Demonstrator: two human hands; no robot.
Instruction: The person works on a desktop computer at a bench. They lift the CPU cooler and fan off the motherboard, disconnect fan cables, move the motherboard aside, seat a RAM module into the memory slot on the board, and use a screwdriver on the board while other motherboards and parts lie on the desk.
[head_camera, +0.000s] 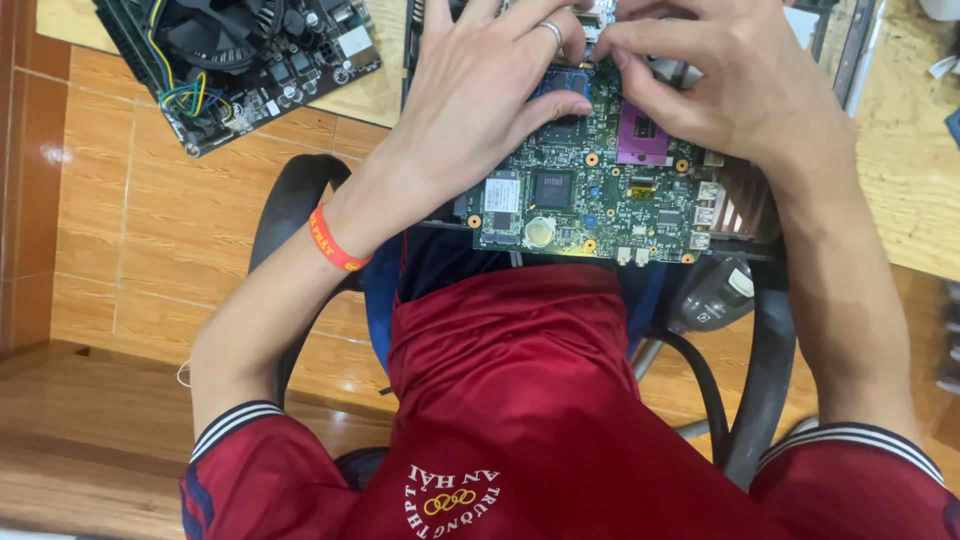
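**Wooden bench, 2 boards**

Light wooden bench (905, 170) runs along the top edge. 1 green laptop circuit board (590, 195) overhangs its near edge. 1 dark motherboard (240, 65) with fan and coloured wires sits at the left corner.

Bright, even daylight fills the view. A white glare spot sits on the glossy floor tiles (52, 155) at the left edge. Shadows are soft and faint beneath the hands (590, 90). Focus is sharp on the circuit board (590, 200); wide-angle distortion bends the edges.
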